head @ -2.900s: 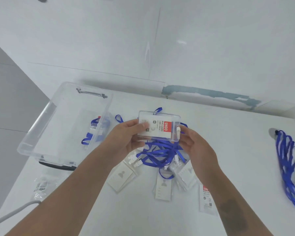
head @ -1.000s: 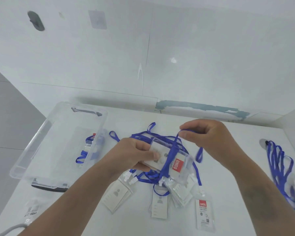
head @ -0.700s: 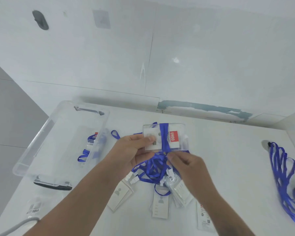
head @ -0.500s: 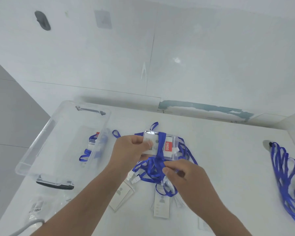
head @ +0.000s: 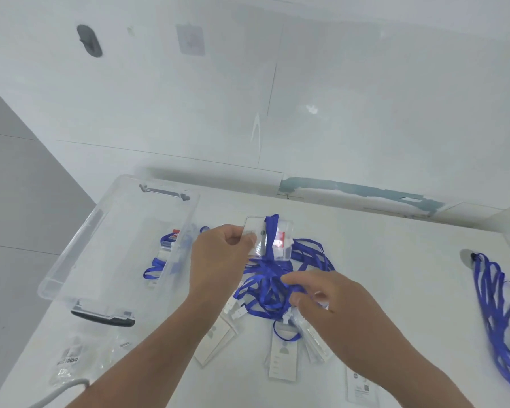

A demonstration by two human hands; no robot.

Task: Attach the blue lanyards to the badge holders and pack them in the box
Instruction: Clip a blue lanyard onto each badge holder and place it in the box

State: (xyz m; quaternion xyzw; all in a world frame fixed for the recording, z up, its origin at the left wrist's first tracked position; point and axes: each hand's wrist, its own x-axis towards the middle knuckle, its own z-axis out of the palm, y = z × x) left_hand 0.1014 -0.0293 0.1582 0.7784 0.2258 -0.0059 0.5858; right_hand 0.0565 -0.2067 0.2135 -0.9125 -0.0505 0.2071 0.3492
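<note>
While the left hand [head: 218,254] pinches a badge holder [head: 270,238], the right hand [head: 330,301] grips blue lanyards [head: 271,287].

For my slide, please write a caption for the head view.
Left hand holds a badge holder wrapped with blue lanyard; right hand reaches into the lanyard pile.

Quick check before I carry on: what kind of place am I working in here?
Probably a plain workroom or packing station, not a home: a bare white table against a blank white wall, a clear plastic box, and a pile of blue lanyards and badge holders.
</note>
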